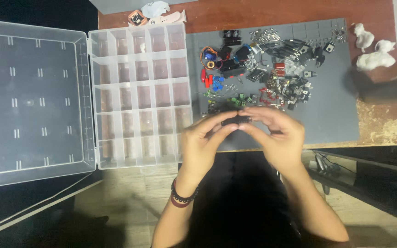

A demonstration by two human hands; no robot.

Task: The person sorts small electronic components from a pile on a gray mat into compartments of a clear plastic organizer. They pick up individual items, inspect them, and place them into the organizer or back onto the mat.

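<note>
The clear compartment box [141, 92] lies open at left, one far cell holding a small white piece [142, 47]. Left hand [203, 144] and right hand [276, 133] together pinch a small black component [236, 120] over the grey mat [336, 105], near scattered electronic parts [263, 73] on the wooden surface [382, 124].

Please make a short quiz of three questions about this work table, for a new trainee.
1. True or false: both hands, the left hand and the right hand, hold one small black part between their fingertips.
2. Where does the clear compartment box lie, seen from the grey mat? A. to its left B. to its right C. on top of it
3. Fill in: the lid of the box lies ____.

Key: 1. true. 2. A. 3. open, flat to the left of the box.
</note>
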